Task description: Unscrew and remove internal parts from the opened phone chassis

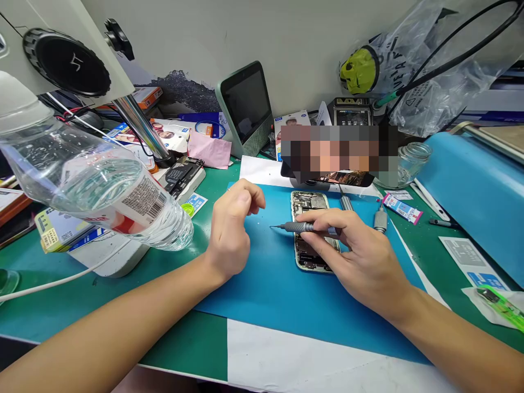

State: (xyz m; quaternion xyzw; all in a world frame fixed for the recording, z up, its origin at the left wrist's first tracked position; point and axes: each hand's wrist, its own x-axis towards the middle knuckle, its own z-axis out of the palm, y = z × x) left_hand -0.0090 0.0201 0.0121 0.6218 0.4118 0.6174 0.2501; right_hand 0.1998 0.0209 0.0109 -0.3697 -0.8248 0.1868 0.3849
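Note:
My right hand [360, 256] grips a grey precision screwdriver [297, 227] between thumb and fingers, its thin tip pointing left. The screwdriver lies across the air above an opened phone [303, 254], whose inner parts show; my fingers hide much of its right side. On the blue mat [262, 289] left of the phone, my left hand [231, 232] is closed with its fingers curled, apart from the phone. Whatever its fingers may hold is hidden. Beyond the phone, two more screwdrivers, one grey [346, 201] and one at the right [380, 218], stand near a dark screen [352, 177].
At left, a tilted water bottle [143, 199] reaches toward my left forearm, below a microscope stand [141, 128]. A smart display [248, 109] stands at the back. A glass jar [409, 164], a blue machine [470, 191] and a green cutter [501, 308] are on the right.

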